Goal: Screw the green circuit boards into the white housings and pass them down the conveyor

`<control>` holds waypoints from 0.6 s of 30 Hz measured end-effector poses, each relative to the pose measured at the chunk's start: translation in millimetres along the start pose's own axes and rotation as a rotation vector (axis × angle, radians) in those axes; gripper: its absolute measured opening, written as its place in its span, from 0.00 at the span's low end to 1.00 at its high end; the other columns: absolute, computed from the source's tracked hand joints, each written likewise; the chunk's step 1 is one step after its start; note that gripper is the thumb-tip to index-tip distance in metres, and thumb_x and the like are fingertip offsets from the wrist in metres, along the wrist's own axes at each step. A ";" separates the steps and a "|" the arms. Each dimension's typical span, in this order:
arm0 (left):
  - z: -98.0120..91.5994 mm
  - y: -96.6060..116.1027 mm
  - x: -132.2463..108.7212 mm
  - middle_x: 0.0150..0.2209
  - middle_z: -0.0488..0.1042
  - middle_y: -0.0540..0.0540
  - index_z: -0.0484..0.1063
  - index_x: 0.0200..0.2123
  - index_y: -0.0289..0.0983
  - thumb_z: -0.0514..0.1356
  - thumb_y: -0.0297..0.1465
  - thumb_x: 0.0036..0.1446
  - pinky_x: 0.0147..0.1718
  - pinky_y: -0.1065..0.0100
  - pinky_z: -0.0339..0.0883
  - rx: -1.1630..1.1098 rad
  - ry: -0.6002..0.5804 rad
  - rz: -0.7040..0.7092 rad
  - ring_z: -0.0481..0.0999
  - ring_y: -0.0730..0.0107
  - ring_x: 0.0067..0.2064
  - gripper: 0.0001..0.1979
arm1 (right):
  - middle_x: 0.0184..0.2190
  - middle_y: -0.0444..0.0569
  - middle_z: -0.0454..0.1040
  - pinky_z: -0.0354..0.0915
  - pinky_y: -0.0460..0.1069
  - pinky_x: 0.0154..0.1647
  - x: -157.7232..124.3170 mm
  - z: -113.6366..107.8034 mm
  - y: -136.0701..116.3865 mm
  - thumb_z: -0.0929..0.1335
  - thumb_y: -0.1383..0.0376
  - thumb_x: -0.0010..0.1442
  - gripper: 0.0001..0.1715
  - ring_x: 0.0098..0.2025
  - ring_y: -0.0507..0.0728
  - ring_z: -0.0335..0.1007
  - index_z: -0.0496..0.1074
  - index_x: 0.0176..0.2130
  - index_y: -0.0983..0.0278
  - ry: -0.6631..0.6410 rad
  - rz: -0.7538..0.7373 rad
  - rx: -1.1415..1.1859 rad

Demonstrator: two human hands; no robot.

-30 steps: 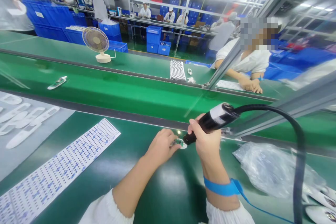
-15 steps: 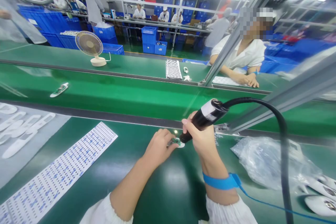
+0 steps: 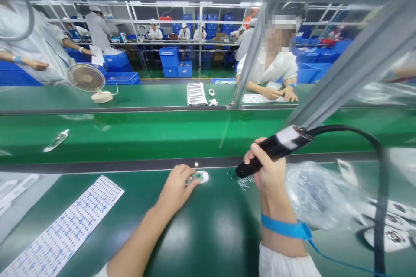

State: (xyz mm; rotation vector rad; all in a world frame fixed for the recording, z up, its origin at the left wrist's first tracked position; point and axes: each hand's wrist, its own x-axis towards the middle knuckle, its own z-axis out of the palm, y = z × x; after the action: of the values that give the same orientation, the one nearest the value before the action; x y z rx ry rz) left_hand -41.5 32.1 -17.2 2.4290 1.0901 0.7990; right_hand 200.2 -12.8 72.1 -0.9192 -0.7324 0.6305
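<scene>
Black corded tool [image 3: 276, 149] | right hand [image 3: 268, 173]: fingers closed around it | left hand [image 3: 177, 186]: fingers [image 3: 191, 183] spread open over green circuit board [image 3: 196, 176] | board on white holder [image 3: 204, 176], on green table [image 3: 208, 233]

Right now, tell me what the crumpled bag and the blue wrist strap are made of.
The crumpled bag looks like thin clear plastic film, probably polyethylene: glossy, see-through, with sharp creases. The blue wrist strap looks like matte elastic fabric, as it shows no shine and wraps snugly, though any weave is too fine to see.

Free green bench [image 3: 208, 233] between left hand [image 3: 177, 186] and right hand [image 3: 269, 173], crumpled plastic bag [image 3: 320, 194] beyond (black cable [image 3: 381, 190] too).
</scene>
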 end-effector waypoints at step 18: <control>-11.7 -62.5 136.0 0.48 0.75 0.36 0.73 0.48 0.35 0.59 0.39 0.63 0.51 0.52 0.67 0.168 0.215 -0.229 0.73 0.50 0.51 0.16 | 0.17 0.40 0.67 0.60 0.48 0.22 0.9 -9.2 9.7 0.77 0.62 0.52 0.15 0.18 0.53 0.64 0.69 0.35 0.62 -0.015 0.095 0.044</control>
State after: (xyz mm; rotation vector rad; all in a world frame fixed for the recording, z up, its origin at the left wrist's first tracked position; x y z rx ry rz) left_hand -10.1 177.0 6.1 2.3309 1.5415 0.9409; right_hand 206.3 -11.9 60.2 -0.9139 -0.6890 0.7350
